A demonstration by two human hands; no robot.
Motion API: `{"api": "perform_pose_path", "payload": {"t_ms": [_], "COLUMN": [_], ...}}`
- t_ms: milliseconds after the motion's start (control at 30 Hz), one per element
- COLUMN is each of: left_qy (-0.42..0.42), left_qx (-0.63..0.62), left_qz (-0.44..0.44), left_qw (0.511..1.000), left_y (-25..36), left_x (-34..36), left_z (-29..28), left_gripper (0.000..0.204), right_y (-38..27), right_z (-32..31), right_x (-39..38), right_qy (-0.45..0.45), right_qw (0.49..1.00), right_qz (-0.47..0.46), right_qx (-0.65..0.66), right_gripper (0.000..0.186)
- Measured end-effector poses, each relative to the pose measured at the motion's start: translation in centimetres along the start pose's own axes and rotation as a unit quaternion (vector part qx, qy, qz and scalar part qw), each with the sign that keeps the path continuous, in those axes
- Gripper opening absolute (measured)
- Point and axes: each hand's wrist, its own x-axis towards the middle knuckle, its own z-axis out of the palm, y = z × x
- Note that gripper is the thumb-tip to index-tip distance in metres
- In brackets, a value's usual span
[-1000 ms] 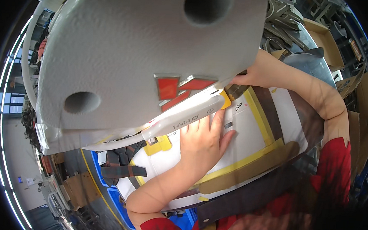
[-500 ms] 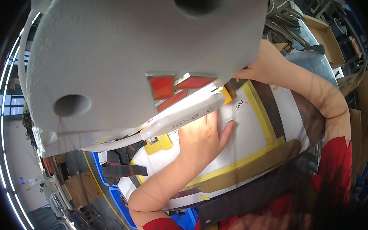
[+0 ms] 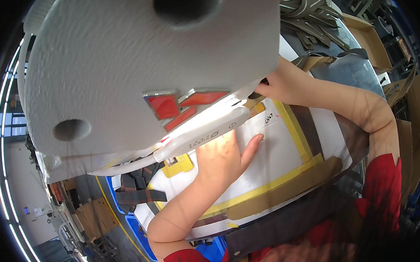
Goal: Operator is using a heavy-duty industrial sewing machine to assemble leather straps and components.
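White sewing machine head [image 3: 135, 63], large and close, filling the upper left, with red shapes on its face. Below it, white work table [image 3: 287, 160] bordered in yellow and brown tape. Left hand [image 3: 225, 154] open, palm down, fingers spread flat on the table just under the machine's lit lower edge. Right hand [image 3: 279, 84] at the machine's right side near the table's far edge, fingers tucked behind the casing; grip cannot be told. Brown strap pieces [image 3: 137, 189] near the table's left edge.
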Motion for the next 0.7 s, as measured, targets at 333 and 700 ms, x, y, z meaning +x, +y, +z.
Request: {"api": "perform_pose_path", "payload": {"t_ms": [333,700], "left_qy": [-0.011,-0.003], "left_qx": [0.022,0.029], "left_qz": [-0.008,0.014], "left_qw": [1.0,0.999], "left_y": [-0.1,0.1], "left_x": [-0.3,-0.4], "left_z": [0.0,0.2], "left_gripper": [0.07,0.063], "right_y": [-0.7,-0.4], "right_z": [-0.5,0.6], "right_x": [-0.4,-0.5], "right_qy": [0.025,0.046], "right_qw": [0.998,0.996], "right_qz": [-0.018,-0.036], "right_qx": [-0.052,-0.06], "right_gripper": [0.008,0.009]}}
